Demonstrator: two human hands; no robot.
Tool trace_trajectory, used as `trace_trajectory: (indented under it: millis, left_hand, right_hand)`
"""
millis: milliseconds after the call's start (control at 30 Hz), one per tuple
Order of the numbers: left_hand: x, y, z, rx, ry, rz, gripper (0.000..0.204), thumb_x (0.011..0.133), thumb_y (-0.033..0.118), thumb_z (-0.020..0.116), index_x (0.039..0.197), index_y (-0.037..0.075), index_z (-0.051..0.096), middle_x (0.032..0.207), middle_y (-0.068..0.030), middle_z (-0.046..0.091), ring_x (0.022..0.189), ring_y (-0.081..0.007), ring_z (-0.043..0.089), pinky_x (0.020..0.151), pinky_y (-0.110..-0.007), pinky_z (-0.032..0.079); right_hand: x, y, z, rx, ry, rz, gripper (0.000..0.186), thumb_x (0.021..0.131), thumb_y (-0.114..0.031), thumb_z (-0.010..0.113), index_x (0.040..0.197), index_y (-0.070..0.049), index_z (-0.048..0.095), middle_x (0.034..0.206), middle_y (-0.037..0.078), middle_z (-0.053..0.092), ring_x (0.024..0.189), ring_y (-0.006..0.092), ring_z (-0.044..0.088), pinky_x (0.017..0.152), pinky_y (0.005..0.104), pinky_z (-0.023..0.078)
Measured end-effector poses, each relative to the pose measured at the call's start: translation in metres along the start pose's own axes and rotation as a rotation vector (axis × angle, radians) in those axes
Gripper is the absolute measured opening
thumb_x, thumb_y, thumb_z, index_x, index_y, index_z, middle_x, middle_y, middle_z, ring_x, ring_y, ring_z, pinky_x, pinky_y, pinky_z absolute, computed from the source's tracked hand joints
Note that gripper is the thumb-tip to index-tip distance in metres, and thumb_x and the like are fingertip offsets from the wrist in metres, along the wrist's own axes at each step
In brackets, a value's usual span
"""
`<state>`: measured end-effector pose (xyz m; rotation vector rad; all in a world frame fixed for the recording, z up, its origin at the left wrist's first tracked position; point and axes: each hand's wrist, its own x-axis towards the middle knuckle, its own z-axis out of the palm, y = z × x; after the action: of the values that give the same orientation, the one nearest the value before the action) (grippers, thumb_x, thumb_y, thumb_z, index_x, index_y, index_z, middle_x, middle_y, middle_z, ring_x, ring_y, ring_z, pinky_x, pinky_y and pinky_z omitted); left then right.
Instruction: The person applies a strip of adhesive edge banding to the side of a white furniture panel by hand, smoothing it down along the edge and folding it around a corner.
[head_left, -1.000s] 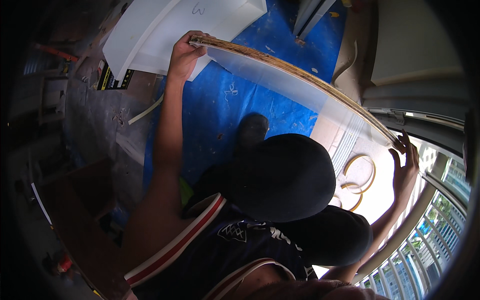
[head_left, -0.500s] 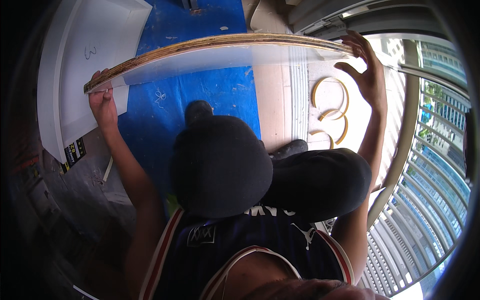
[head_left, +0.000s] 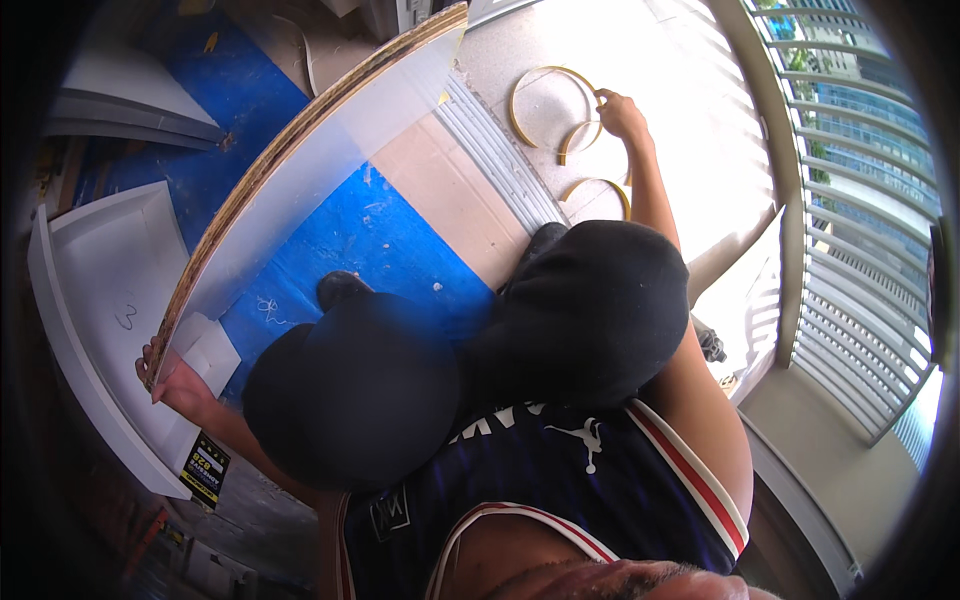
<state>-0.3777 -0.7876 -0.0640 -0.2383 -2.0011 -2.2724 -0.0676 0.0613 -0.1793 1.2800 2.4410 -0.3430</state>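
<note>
A long white panel (head_left: pixel 310 180) with a layered brown edge stands on edge diagonally at the left. My left hand (head_left: pixel 172 382) grips its near end, fingers wrapped round it. My right hand (head_left: pixel 622 118) is off the panel, stretched toward the back right, its fingers closed on the rim of a coiled yellow edging strip (head_left: pixel 545 72) on the pale tiled floor. More yellow coils (head_left: pixel 598 186) lie just nearer to me. A white three-sided piece (head_left: pixel 100 310) lies beside my left hand, with a yellow and black container (head_left: pixel 203 470) near its lower end.
My black-clad bent knees fill the middle. Blue sheeting (head_left: pixel 380 240) and a brown board (head_left: pixel 440 195) lie before me, with metal tracks (head_left: pixel 500 150) bordering the tiles. A slatted railing (head_left: pixel 845 240) runs along the right. A white stepped piece (head_left: pixel 130 105) stands at the upper left.
My right hand has let go of the panel and moved to the yellow coils. The panel now slants more steeply, still in my left hand, and the view has turned toward the railing side.
</note>
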Motion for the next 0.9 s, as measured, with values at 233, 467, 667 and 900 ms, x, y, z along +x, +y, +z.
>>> trace_trajectory:
  millis: [233, 467, 667, 900]
  left_hand:
    - [-0.024, 0.032, 0.051, 0.029, 0.073, -0.034, 0.085, 0.101, 0.073, 0.055, 0.148, 0.002, 0.051, 0.151, -0.0183, 0.057, 0.144, -0.0378, 0.053, 0.131, -0.058, 0.028]
    - [-0.016, 0.051, 0.069, -0.043, -0.002, -0.13, 0.085, 0.102, 0.072, 0.055, 0.149, 0.002, 0.053, 0.151, -0.019, 0.058, 0.143, -0.0375, 0.054, 0.129, -0.058, 0.029]
    - [-0.015, 0.073, 0.062, -0.086, -0.012, -0.164, 0.084, 0.102, 0.072, 0.056, 0.15, 0.002, 0.053, 0.151, -0.0197, 0.059, 0.142, -0.0374, 0.056, 0.128, -0.057, 0.031]
    - [-0.002, 0.079, 0.054, -0.095, -0.023, -0.225, 0.084, 0.103, 0.071, 0.056, 0.151, 0.002, 0.055, 0.151, -0.0205, 0.06, 0.14, -0.0371, 0.057, 0.127, -0.057, 0.032]
  right_hand:
    - [-0.045, 0.157, 0.087, 0.424, 0.399, 0.499, 0.05, 0.093, 0.002, 0.055, 0.139, -0.011, 0.07, 0.119, 0.019, 0.08, 0.114, 0.0329, 0.076, 0.099, 0.044, 0.06]
    - [-0.091, 0.235, 0.091, 0.761, 0.288, 0.649, 0.031, 0.096, -0.004, 0.065, 0.124, -0.009, 0.08, 0.11, 0.015, 0.083, 0.097, 0.0212, 0.08, 0.09, 0.0347, 0.062]
    - [-0.086, 0.178, 0.08, 0.752, 0.283, 0.444, 0.027, 0.107, -0.023, 0.067, 0.128, -0.01, 0.079, 0.111, 0.015, 0.083, 0.1, 0.0224, 0.08, 0.089, 0.0384, 0.062]
    - [0.035, 0.043, 0.086, 0.324, 0.371, -0.024, 0.059, 0.102, -0.049, 0.07, 0.146, -0.009, 0.066, 0.127, 0.02, 0.077, 0.12, 0.0429, 0.072, 0.106, 0.0578, 0.055]
